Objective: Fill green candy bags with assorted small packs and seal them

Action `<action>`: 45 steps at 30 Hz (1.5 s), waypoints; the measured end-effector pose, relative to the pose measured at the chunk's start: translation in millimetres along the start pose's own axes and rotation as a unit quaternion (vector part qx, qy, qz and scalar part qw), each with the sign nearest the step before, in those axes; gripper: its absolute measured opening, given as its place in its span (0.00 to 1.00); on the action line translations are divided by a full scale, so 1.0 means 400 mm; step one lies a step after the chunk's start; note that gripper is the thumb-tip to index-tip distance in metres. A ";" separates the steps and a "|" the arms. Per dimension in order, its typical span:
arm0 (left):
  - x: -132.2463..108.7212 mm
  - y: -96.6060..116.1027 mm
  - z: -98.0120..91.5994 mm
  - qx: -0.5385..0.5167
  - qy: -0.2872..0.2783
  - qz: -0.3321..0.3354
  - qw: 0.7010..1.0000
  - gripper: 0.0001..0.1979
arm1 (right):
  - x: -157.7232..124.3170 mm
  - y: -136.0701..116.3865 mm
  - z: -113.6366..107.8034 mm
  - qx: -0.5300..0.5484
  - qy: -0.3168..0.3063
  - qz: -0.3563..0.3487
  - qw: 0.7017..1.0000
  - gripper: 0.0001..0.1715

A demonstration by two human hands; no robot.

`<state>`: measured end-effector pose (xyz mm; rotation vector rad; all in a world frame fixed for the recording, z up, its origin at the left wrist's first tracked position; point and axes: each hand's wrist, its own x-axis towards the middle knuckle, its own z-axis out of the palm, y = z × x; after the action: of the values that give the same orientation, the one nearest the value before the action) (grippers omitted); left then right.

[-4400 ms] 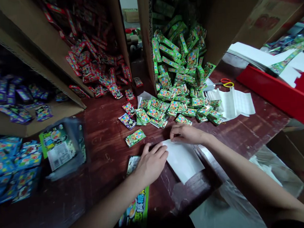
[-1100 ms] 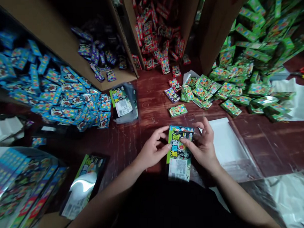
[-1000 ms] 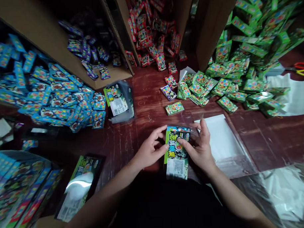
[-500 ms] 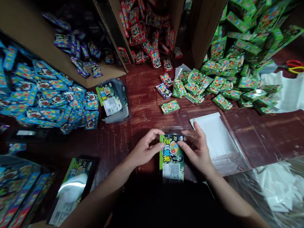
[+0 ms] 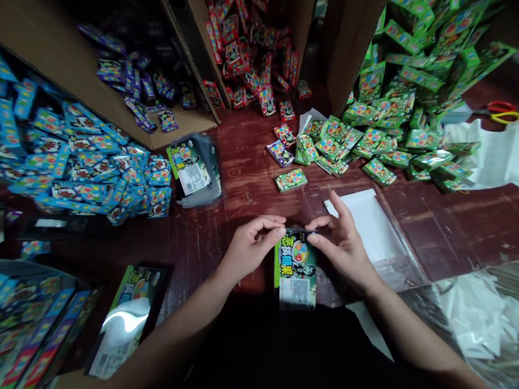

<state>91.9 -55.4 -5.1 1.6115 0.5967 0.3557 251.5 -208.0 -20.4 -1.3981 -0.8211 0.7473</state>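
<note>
Near white paper (image 5: 362, 222) and green boxes (image 5: 372, 141), both hands' fingers (image 5: 272, 238) apparently tight on packet (image 5: 292, 267).

The table (image 5: 246, 198) is dark red. A lone green box (image 5: 290, 180) lies on it. Behind that box are a purple box (image 5: 280, 153) and a red box (image 5: 284, 135). Left of it is a green-and-black bag (image 5: 193, 169), then many blue boxes (image 5: 101, 171).

Black-green packet (image 5: 295, 261), white label (image 5: 295, 291), pinched at top
</note>
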 end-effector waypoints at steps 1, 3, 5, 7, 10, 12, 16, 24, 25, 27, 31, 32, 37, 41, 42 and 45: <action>0.000 0.010 -0.001 0.000 -0.002 -0.002 1.000 0.07 | 0.002 -0.011 0.002 0.000 0.004 0.004 1.000 0.52; 0.005 0.029 -0.001 -0.001 -0.008 -0.014 1.000 0.06 | 0.011 -0.031 0.005 0.001 0.009 0.018 1.000 0.51; 0.012 0.046 -0.004 0.008 -0.015 -0.029 0.999 0.07 | 0.024 -0.048 0.008 0.006 0.010 0.043 0.999 0.54; 0.020 0.059 -0.010 0.024 -0.019 -0.038 0.999 0.08 | 0.035 -0.059 0.009 0.013 0.012 0.064 0.998 0.57; 0.021 0.064 -0.022 0.032 -0.036 -0.030 0.998 0.09 | 0.035 -0.067 0.000 0.010 0.003 0.067 0.998 0.59; 0.013 0.056 -0.026 0.015 -0.058 -0.013 0.998 0.09 | 0.023 -0.069 -0.016 -0.007 -0.023 0.053 0.998 0.58; -0.004 0.030 -0.019 -0.030 -0.055 0.009 0.998 0.08 | 0.005 -0.084 -0.067 -0.082 -0.084 0.023 0.993 0.44; 0.006 0.019 0.002 -0.013 -0.062 0.027 0.998 0.06 | 0.071 -0.167 -0.067 -0.261 -0.241 -0.066 0.932 0.04; 0.005 0.019 0.003 -0.013 -0.060 0.029 0.998 0.06 | 0.074 -0.167 -0.058 -0.282 -0.247 -0.074 0.924 0.03; 0.001 0.019 0.003 -0.013 -0.059 0.031 0.998 0.07 | 0.074 -0.157 -0.042 -0.326 -0.230 -0.096 0.912 0.04; -0.007 0.015 0.004 -0.009 -0.059 0.030 0.998 0.08 | 0.062 -0.131 -0.027 -0.371 -0.173 -0.136 0.902 0.14; -0.007 0.012 0.006 -0.008 -0.056 0.029 0.998 0.08 | 0.057 -0.126 -0.026 -0.377 -0.161 -0.147 0.900 0.14; -0.032 0.002 0.015 0.027 -0.046 0.041 0.998 0.10 | 0.015 -0.083 -0.048 -0.381 -0.174 -0.149 0.896 0.08; -0.116 0.022 0.014 0.116 0.007 0.061 0.991 0.27 | 0.051 -0.019 -0.061 -0.348 -0.202 -0.087 0.911 0.16; -0.146 0.032 0.012 0.151 0.035 0.057 0.986 0.35 | 0.075 -0.010 -0.041 -0.332 -0.185 -0.073 0.922 0.17; -0.251 0.062 -0.011 0.293 0.113 0.011 0.949 0.57 | 0.137 -0.016 0.104 -0.260 -0.104 -0.049 0.959 0.18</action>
<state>12.0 -110.3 31.5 2.1640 0.9213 0.4058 245.3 -139.8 -11.0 -1.7440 -1.3097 0.6325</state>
